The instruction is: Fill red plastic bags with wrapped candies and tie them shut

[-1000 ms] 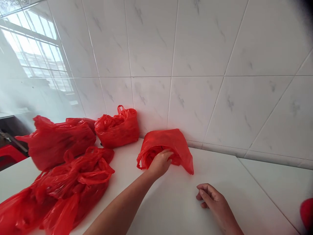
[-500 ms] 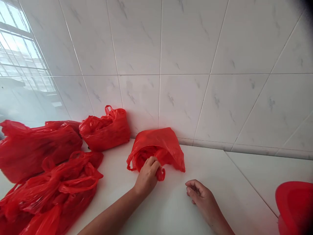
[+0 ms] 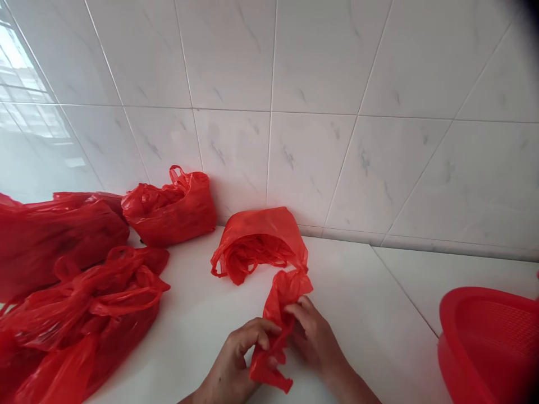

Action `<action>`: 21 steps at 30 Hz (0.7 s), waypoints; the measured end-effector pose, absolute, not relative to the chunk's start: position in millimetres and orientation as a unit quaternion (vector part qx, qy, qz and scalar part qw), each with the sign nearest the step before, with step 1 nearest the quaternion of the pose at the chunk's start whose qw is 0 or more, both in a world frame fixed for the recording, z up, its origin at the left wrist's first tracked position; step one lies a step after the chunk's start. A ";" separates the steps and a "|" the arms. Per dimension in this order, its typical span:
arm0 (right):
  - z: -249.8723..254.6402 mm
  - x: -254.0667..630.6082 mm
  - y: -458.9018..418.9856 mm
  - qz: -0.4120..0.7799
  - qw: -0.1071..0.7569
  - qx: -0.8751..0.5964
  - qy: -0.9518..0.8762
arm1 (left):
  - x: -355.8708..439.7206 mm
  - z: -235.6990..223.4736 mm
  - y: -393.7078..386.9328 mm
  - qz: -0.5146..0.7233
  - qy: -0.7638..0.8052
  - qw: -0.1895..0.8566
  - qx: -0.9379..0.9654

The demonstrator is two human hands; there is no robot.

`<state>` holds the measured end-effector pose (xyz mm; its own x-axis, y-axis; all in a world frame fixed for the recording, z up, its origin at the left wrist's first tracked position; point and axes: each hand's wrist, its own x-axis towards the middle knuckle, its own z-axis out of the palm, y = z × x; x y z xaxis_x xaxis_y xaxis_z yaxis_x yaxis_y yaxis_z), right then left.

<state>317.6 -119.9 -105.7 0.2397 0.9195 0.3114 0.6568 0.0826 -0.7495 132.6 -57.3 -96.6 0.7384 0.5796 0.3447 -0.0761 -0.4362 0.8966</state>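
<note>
A crumpled red plastic bag (image 3: 281, 294) is stretched between my two hands above the white surface. My left hand (image 3: 242, 353) pinches its lower left side, the fingers closed on the thin film. At its right side my right hand (image 3: 314, 331) grips it, with some fingertips behind the plastic. Just beyond lies a larger red plastic bag (image 3: 269, 221) on its side, its mouth facing me and more crumpled red plastic inside. The upper end of the held bag lies against that bag's right corner; whether they touch I cannot tell.
On the left sit several filled red plastic bags: one by the wall (image 3: 181, 216), a long one (image 3: 59, 241), and a knotted heap (image 3: 92, 314) nearer me. A red plastic basket (image 3: 458, 331) stands at the right edge. White tiled wall (image 3: 311, 163) rises behind the white tabletop (image 3: 370, 314).
My left hand has drawn the small red bag out of the larger bag's mouth and towards me. My right hand has moved left and taken hold of it too. The view has shifted slightly right.
</note>
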 end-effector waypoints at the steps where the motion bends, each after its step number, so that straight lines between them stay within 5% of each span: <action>1: -104.8 319.7 -120.0 0.155 0.439 -0.661 -0.588 | 131.4 -97.2 -55.5 0.325 0.164 0.479 0.799; 8: -95.5 371.7 -127.9 0.170 0.570 -0.712 -0.374 | 120.5 -95.9 -32.5 0.284 0.229 0.231 0.902; 21: -94.0 351.4 -147.8 0.062 0.509 -0.774 -0.371 | 106.9 -82.8 -14.0 0.298 0.222 0.134 0.919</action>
<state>351.4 -147.8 -94.0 0.7171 0.6376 0.2815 0.5110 -0.2063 -0.8344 106.9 -14.0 -82.8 0.7236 0.4882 0.4880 0.3287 -0.8653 0.3784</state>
